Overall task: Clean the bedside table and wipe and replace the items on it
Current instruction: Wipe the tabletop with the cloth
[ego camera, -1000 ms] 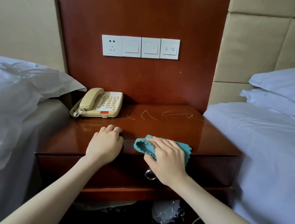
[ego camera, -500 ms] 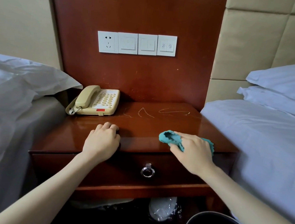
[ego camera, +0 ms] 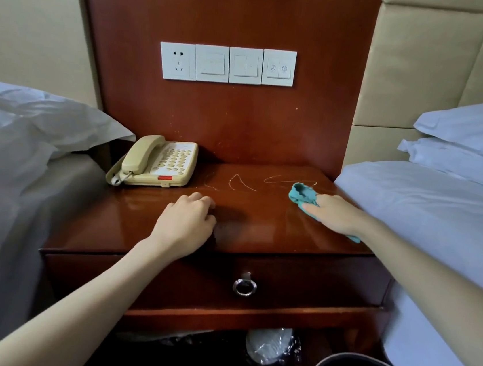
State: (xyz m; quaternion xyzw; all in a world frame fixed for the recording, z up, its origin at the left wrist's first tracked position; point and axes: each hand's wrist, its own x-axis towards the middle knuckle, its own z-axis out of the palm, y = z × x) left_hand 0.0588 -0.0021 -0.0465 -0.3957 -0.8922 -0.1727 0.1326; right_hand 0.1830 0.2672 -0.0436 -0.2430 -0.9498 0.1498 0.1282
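Telephone: a cream plastic corded telephone sits at the left rear corner of the glossy red-brown wooden bedside table, with its handset on the cradle. It has not yet been lifted, so the patch beneath it is probably unwiped.
Left hand: the left hand rests on the top near the front edge, fingers curled under into a loose fist and holding nothing. It seems to brace the body.
Marks: pale scribbled lines run across the rear of the top, between telephone and cloth.
Cloth: a small crumpled teal cloth lies on the top at the right rear, its bunched end touching the rightmost scribble.
Right hand: the right hand presses the cloth down, fingers fairly straight and close together. The thumb is hidden.
Wipe: this is likely the step in hand. Sweep leftward over the marks with flat, even pressure and overlapping passes, stopping short of the telephone. A flattened cloth would cover more than a bunched one.
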